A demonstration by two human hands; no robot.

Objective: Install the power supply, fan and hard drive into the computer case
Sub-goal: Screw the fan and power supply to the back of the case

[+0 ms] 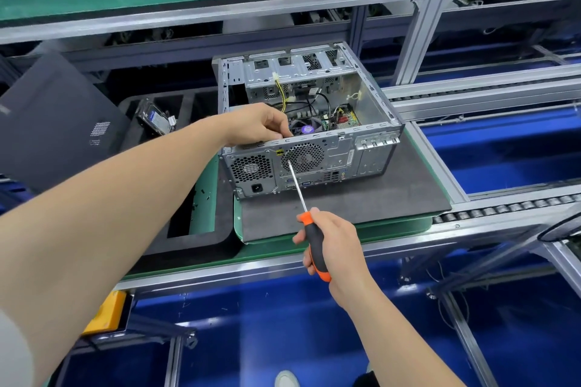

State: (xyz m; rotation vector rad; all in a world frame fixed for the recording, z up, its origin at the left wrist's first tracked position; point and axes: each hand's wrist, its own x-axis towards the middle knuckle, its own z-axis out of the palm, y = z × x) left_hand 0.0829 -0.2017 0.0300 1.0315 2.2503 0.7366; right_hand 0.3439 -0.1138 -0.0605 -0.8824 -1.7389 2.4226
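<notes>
Green table (pixel 276 247) carries the open computer case (pixel 374 104). Your left hand (pixel 257 126) curls its fingers over the near rim, likely bracing the fan (pixel 303 158); your right hand (pixel 333 245) clamps the screwdriver (pixel 314 239) against the grille.

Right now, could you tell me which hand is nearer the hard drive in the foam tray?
Left. The left hand is at the case, just right of the hard drive; the right hand grips the screwdriver, farther off.

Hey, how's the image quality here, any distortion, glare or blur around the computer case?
Head view: the wide-angle lens bows the frame rails and swells the left forearm; lighting is even, soft sheen on the computer case wall; screwdriver looks sharp.
</notes>
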